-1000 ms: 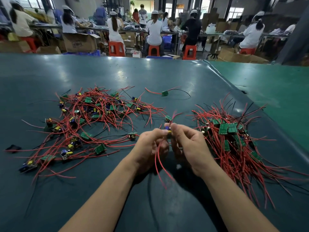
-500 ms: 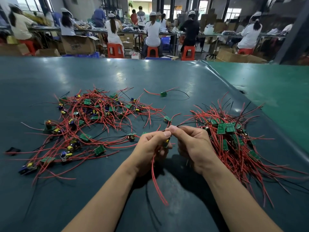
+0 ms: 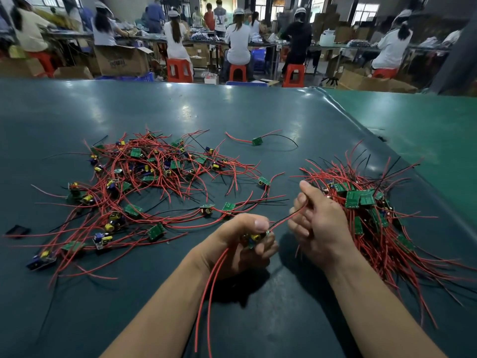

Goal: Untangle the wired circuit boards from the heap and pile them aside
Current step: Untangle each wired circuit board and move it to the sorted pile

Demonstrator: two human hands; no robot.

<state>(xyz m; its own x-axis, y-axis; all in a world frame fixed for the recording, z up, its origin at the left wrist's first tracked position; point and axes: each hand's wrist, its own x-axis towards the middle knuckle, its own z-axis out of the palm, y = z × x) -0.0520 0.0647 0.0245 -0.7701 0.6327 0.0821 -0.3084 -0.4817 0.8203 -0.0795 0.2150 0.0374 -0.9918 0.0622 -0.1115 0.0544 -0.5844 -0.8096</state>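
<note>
Since the earlier frames the hands have drawn apart above the dark green worktop (image 3: 180, 107), stretching a red wire (image 3: 285, 219) between them. The tangled heap (image 3: 144, 182) lies at left, the sorted pile (image 3: 371, 210) at right. The left hand (image 3: 240, 244) grips a small circuit board (image 3: 254, 237), thumb on top, red leads hanging below. The right hand (image 3: 317, 220) has a closed grip on the wire. The board is mostly hidden by fingers.
</note>
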